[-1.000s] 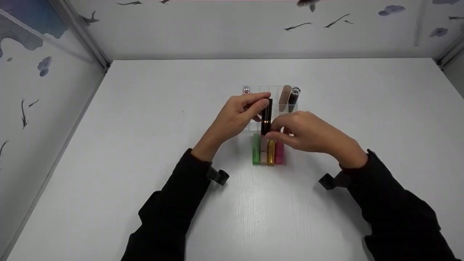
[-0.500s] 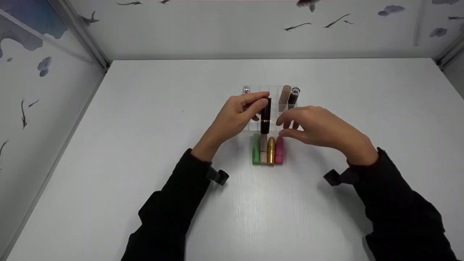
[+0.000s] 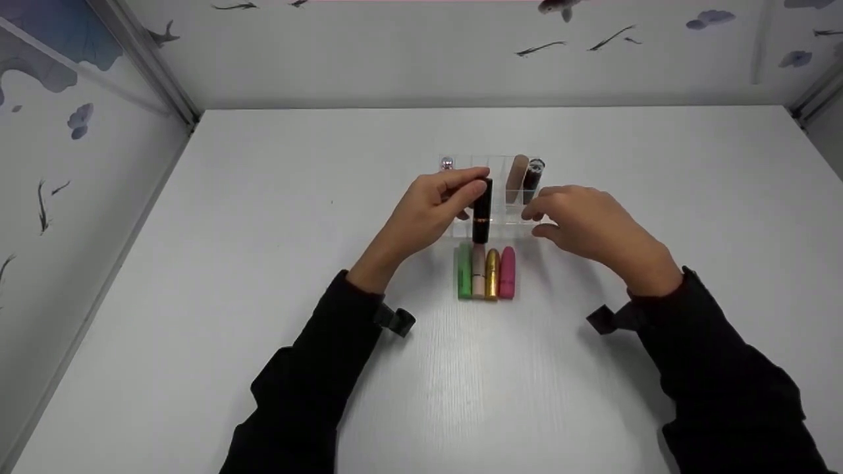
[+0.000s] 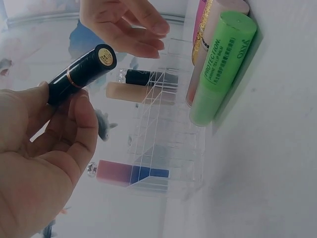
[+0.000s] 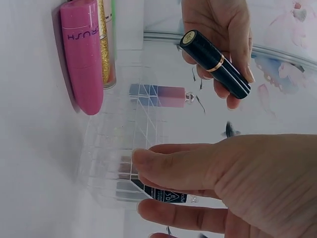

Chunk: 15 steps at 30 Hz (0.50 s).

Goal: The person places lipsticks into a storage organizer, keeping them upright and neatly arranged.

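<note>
Drawn back from the black tube [image 3: 483,210] since the earlier frame, the right hand [image 3: 583,220] is near the clear organizer's [image 3: 514,230] near right corner, fingers parted; the left hand [image 3: 435,207] pinches the tube, higher than the organizer.

Head view, clock positions from centre. Tabletop [image 3: 283,197]: white, faintly grained, with a soft light reflection [image 3: 454,382] at 6 o'clock. Far wall [image 3: 395,59]: 12 o'clock, white; printed fish [image 3: 557,7] at 1 o'clock. Side wall [image 3: 85,217]: 9 o'clock, white; blue-violet print [image 3: 62,33] at 10 o'clock.
</note>
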### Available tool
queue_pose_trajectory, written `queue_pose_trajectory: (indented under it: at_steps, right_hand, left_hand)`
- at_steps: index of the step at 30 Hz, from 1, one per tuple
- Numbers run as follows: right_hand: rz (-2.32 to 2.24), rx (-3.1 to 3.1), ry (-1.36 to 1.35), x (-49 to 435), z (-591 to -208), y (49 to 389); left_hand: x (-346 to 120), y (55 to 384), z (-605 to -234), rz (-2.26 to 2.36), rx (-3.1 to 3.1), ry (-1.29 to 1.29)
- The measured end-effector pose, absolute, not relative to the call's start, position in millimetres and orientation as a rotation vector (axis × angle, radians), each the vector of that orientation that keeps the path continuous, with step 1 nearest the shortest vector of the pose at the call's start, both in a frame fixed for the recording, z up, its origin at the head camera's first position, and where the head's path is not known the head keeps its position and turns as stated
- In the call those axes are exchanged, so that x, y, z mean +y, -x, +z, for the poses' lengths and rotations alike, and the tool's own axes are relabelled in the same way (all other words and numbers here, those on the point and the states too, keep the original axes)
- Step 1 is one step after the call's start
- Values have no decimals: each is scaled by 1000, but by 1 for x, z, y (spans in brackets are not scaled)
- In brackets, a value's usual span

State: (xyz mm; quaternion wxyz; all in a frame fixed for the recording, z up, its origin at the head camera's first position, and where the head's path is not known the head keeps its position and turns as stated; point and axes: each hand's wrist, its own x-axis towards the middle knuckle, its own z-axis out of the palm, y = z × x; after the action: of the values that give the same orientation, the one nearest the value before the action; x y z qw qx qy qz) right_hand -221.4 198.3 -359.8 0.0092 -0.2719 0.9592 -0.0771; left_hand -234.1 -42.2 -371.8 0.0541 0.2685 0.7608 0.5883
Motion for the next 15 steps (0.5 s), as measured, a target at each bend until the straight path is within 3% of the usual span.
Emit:
queue_pose_trajectory:
  at_steps: [15]
  right_hand:
    - [-297,3049,860,195,-374,230]
  left_hand:
    - [-43,234,-371,1794,2343,-809]
